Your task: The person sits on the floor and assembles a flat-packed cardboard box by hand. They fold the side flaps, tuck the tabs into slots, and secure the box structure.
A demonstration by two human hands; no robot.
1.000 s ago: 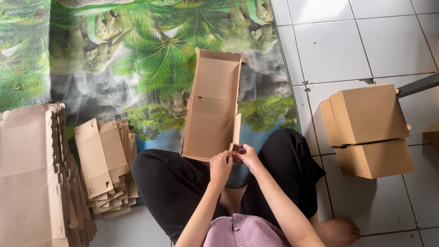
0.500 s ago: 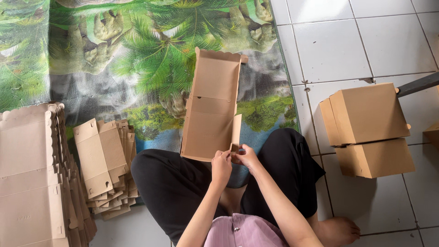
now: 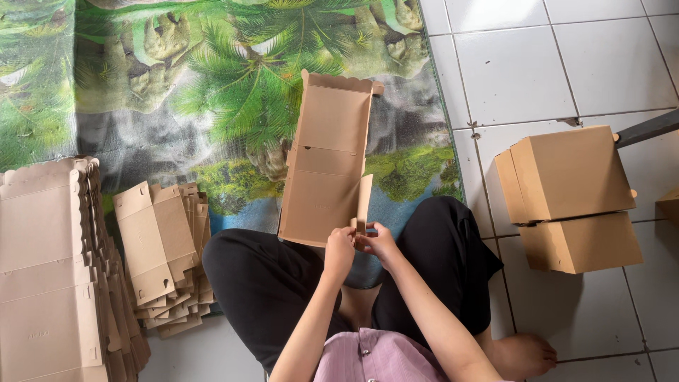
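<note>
Around the seated person lies a mat (image 3: 212,106) printed with palm trees and rocks, spread over a white tiled floor (image 3: 552,56). At the far left edge stands a tall stack of large flat cardboard blanks (image 3: 49,269), and just beside it, nearer the knee, a smaller stack of flat die-cut blanks (image 3: 159,247) with scalloped edges. On the tiles to the right sit two folded cardboard boxes (image 3: 573,194), one upon the other, well apart from the hands, with a dark bar (image 3: 647,127) touching the upper one's far corner. The person's legs in black trousers (image 3: 269,283) are crossed, a bare foot (image 3: 520,354) showing at the lower right; nothing lies between the hands and the piece they work on. That piece is a long unfolded cardboard box blank (image 3: 329,155), lying lengthwise away from the body on the mat, its near end resting at the lap, one narrow side flap raised upright along its right edge. Both forearms reach forward from the lower frame and meet at that near end. The left hand (image 3: 339,251) has its fingers curled together, pinching the near edge of the blank. The right hand (image 3: 378,242), touching the left, pinches the bottom of the raised flap with thumb and fingertips
</note>
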